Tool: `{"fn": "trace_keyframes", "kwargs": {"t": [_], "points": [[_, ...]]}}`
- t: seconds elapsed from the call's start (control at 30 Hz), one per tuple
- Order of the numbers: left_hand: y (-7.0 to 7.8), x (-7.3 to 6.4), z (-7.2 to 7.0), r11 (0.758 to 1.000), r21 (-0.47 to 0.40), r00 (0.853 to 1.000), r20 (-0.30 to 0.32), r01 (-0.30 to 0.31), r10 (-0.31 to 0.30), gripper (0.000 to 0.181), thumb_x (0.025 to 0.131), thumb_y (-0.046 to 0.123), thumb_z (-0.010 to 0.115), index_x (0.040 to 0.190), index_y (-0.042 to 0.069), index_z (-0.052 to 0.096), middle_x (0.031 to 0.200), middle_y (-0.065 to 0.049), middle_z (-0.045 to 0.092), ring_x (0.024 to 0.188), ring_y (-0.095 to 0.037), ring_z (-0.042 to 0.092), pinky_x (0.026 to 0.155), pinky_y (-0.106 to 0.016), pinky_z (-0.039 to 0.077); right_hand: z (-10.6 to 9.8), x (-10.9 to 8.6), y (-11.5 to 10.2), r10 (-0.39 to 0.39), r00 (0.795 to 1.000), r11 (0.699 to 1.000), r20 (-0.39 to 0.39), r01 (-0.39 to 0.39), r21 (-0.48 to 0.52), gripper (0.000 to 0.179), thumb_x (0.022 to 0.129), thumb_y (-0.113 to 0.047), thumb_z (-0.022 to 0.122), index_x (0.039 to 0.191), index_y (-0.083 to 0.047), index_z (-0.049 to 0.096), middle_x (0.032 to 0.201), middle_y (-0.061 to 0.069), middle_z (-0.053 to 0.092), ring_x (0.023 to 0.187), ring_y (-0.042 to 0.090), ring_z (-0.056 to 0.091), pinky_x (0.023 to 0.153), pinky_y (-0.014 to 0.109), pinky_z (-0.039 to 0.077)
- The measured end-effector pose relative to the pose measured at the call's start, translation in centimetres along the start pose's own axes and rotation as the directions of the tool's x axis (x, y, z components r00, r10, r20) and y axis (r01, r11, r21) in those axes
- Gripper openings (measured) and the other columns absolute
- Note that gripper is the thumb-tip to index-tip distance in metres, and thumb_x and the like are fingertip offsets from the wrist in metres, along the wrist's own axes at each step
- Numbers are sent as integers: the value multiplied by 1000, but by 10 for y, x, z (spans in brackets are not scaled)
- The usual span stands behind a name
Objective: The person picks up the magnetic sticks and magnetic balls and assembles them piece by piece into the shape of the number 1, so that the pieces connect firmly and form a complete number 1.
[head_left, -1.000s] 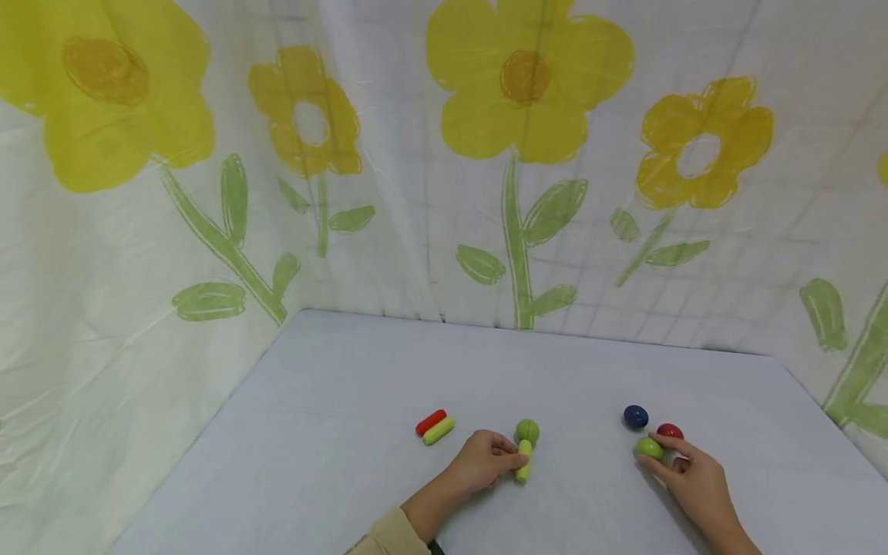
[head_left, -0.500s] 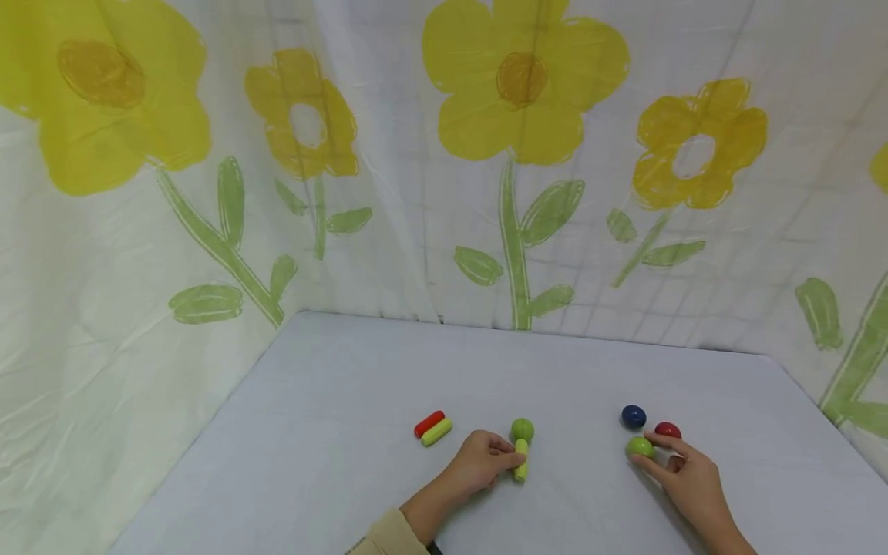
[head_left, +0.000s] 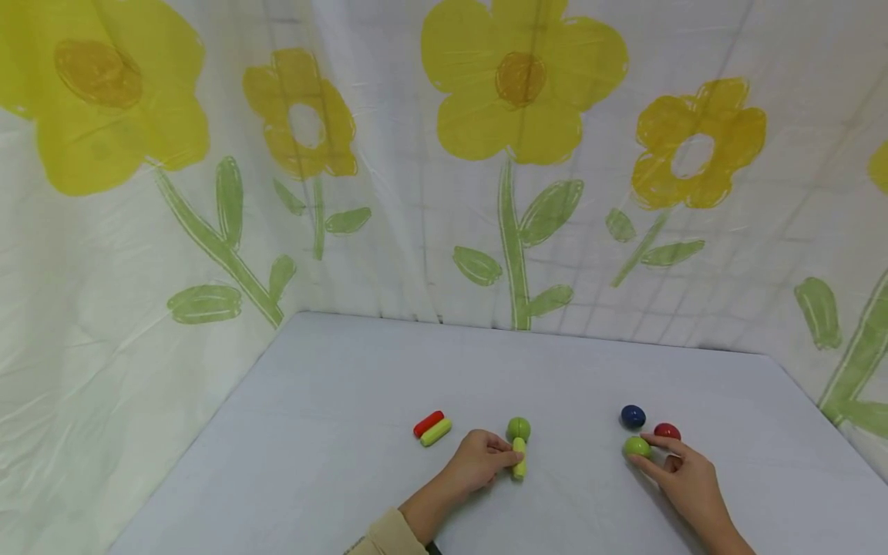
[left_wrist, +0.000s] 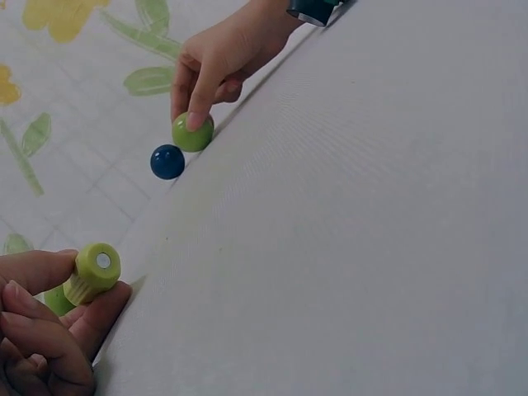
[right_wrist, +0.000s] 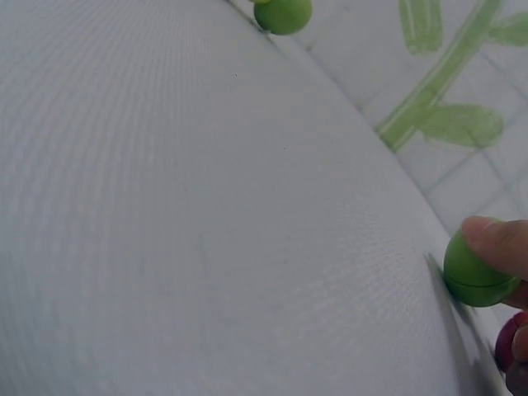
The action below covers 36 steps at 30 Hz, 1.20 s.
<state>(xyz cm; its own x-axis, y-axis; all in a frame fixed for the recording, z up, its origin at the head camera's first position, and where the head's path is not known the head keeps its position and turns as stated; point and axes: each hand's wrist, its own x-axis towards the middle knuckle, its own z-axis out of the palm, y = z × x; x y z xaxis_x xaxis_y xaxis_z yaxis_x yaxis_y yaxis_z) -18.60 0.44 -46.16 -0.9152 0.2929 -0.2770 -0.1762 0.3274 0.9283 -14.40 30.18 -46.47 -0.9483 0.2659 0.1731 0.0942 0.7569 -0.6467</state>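
In the head view my left hand (head_left: 479, 466) pinches a short yellow-green magnetic rod (head_left: 519, 467) between thumb and fingers. The rod's far end meets a green ball (head_left: 518, 428). A pale round disc shows on the rod's near end (left_wrist: 103, 261) in the left wrist view. To the right, my right hand (head_left: 692, 482) pinches another green ball (head_left: 634, 447), which has a seam line in the right wrist view. A dark blue ball (head_left: 633, 417) lies just behind it, and a red ball (head_left: 667, 432) is partly covered by the right fingers.
A red rod (head_left: 428, 423) and a second yellow-green rod (head_left: 436, 432) lie side by side left of the left hand. The table (head_left: 347, 370) has a white cover. Behind it hangs a white curtain (head_left: 395, 270) printed with yellow flowers.
The left hand's rod and its green ball have shifted slightly left together. The right hand's green ball has also moved a little left. Both hands keep their hold, and the view drifts slightly.
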Motion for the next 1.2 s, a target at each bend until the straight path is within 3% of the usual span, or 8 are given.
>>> {"fn": "trace_keyframes", "kwargs": {"t": [0.47,0.83,1.1,1.2], "points": [[1,-1,-4,1000,15,1000,-6,-3,3,19,82,25,71,87,7,67,69,6,59,49,-5,39,45,-18,34,3,-2,-2,-58,998,998,-18,59,38,38,76,-22,77,108,-5,66,54,-4,38,47,3,32,44,22,29],[1,0,-7,1000,17,999,-34,-4,5,20,81,23,73,87,5,67,66,6,59,48,-6,38,44,-18,32,5,-4,-9,-39,998,998,58,36,53,42,77,-25,76,112,-5,65,55,-4,37,48,4,31,45,22,28],[0,2,-8,1000,21,1000,-26,-10,10,21,80,24,73,87,5,68,66,6,59,49,-6,39,45,-18,33,12,-5,-9,-173,984,983,-50,175,48,34,72,-14,79,104,-8,68,55,-6,38,47,0,31,44,21,29],[1,1,-9,1000,22,1000,-24,-10,10,20,80,24,73,86,6,69,64,6,58,47,-6,38,44,-17,32,14,-5,-10,-217,973,973,-72,222,59,34,70,-11,80,102,-8,69,66,-4,49,49,-1,32,44,21,30]]}}
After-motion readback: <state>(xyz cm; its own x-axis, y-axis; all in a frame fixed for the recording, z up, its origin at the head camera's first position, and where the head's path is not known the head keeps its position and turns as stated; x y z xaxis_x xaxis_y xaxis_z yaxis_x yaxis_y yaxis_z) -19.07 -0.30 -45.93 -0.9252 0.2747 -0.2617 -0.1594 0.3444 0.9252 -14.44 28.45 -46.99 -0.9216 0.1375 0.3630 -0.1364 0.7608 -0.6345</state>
